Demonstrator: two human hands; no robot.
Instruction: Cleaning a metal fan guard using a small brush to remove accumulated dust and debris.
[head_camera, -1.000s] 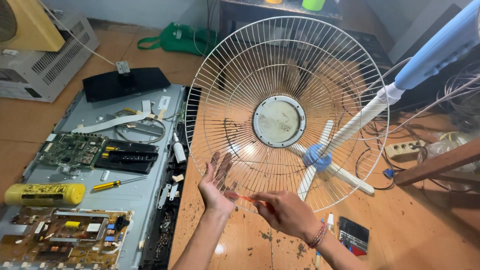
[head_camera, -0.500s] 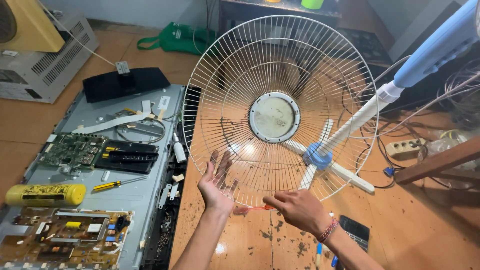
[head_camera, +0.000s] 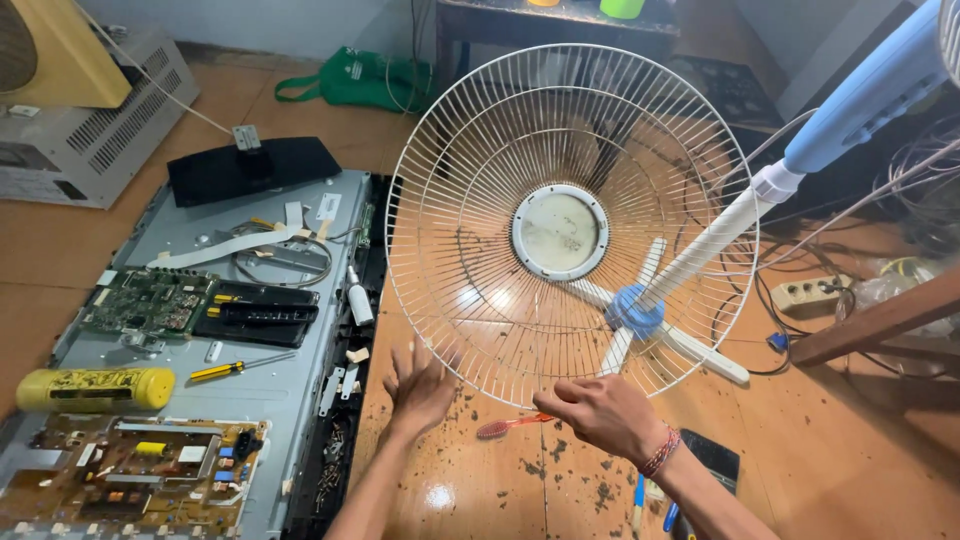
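A big round white fan cover (head_camera: 570, 225) made of thin wires stands up on its edge on the brown floor (head_camera: 820, 470). It has a pale round disc (head_camera: 560, 231) in the middle. The left hand (head_camera: 420, 390) is right by the bottom rim of the cover, fingers spread wide and palm open, holding nothing. I cannot tell if it touches the wires. The right hand (head_camera: 600, 412) is curled shut around the handle of a red toothbrush (head_camera: 510, 427) (the bristle end points to the left, toward the other hand). The brush is just under the bottom rim of the cover. There is a red band on the right wrist.

Dark bits of dirt lie on the floor under both hands. Behind the cover you can see the fan stand (head_camera: 690, 260), white and blue, leaning up to the right.

To the left lies an opened flat TV back (head_camera: 300, 390), grey, with a green circuit board (head_camera: 148, 302) and a brown circuit board (head_camera: 130, 478) on it. A yellow can (head_camera: 95, 389) lies on its side there, and a small yellow screwdriver (head_camera: 228, 370) is near it. A green bag (head_camera: 365, 78) sits far back on the floor.
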